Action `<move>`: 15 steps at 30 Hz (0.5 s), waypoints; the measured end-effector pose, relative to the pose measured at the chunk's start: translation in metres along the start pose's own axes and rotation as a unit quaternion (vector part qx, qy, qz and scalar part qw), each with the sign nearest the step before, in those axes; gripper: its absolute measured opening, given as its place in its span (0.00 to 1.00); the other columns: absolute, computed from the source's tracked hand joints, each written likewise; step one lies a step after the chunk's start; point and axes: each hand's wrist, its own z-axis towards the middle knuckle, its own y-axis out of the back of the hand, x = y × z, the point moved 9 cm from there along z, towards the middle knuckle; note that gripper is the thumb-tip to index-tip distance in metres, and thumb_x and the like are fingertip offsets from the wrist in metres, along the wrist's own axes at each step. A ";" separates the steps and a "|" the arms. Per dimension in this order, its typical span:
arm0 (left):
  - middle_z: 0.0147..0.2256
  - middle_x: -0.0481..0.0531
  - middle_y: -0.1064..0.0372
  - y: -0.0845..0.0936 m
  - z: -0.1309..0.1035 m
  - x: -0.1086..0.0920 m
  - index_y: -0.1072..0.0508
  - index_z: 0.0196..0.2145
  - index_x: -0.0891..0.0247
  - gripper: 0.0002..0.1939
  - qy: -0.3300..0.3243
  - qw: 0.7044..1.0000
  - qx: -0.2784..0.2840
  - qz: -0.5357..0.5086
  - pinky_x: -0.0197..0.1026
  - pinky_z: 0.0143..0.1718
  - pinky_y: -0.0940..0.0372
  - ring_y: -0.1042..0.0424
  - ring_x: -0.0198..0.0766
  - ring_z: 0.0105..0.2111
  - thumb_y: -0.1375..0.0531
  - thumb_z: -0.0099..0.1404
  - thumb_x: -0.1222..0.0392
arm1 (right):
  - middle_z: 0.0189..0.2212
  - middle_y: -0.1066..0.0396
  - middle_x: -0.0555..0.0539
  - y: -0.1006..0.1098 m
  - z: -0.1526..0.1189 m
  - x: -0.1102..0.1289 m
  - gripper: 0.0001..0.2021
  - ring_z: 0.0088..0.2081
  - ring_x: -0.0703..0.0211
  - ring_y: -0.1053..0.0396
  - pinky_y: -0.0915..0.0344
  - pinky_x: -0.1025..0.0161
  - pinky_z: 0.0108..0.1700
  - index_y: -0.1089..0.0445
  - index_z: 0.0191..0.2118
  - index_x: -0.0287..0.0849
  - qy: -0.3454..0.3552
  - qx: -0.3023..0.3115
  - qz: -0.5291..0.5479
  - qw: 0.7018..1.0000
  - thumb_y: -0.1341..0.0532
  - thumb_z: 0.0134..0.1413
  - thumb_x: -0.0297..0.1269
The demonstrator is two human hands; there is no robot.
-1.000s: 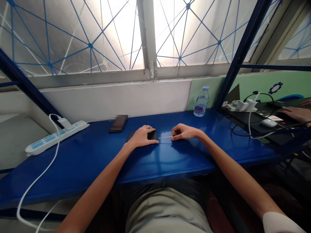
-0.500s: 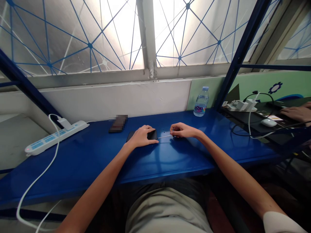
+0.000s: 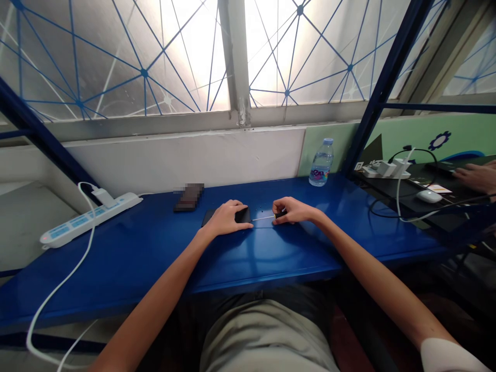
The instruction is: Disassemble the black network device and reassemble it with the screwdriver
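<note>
The fingers of the right hand (image 3: 293, 211) pinch the dark handle of a screwdriver (image 3: 279, 214), whose thin shaft points left and meets the right side of a flat dark device (image 3: 243, 216); the exact contact is too small to tell. The left hand (image 3: 225, 217) spreads over the device, thumb and fingers bracing it against the surface (image 3: 248, 268), probably so that it does not slide or turn under the tool. The device lies mid-length on the surface, nearer the back edge than the front. Tiny dark bits (image 3: 262, 211) lie just beyond the shaft. Against the frame half a second ago, the right fingers have shifted their grip, baring the handle and its yellow collar, while the left hand and device stay put.
</note>
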 end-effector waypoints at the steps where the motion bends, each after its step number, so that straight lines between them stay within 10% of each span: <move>1: 0.56 0.63 0.31 0.000 0.000 0.000 0.26 0.57 0.62 0.39 0.000 1.000 0.001 0.000 0.54 0.54 0.35 0.31 0.57 0.54 0.37 0.58 0.31 | 0.24 0.35 0.55 -0.001 0.000 0.000 0.18 0.23 0.67 0.43 0.48 0.67 0.27 0.34 0.32 0.41 0.003 0.002 -0.004 1.000 0.30 0.42 0.47; 9: 0.56 0.62 0.31 -0.001 0.000 0.002 0.26 0.57 0.61 0.39 -0.001 1.000 -0.003 -0.003 0.54 0.54 0.35 0.31 0.57 0.54 0.38 0.58 0.30 | 0.23 0.32 0.52 -0.001 -0.002 -0.001 0.17 0.25 0.62 0.37 0.44 0.66 0.28 0.32 0.41 0.41 0.012 0.004 0.044 0.999 0.38 0.56 0.51; 15: 0.56 0.62 0.31 -0.001 0.000 0.001 0.26 0.57 0.61 0.39 -0.005 1.000 -0.003 -0.003 0.55 0.54 0.35 0.32 0.57 0.54 0.38 0.58 0.30 | 0.21 0.37 0.54 0.003 0.000 -0.002 0.20 0.25 0.65 0.44 0.49 0.65 0.27 0.27 0.31 0.39 0.020 0.013 -0.022 0.999 0.31 0.45 0.54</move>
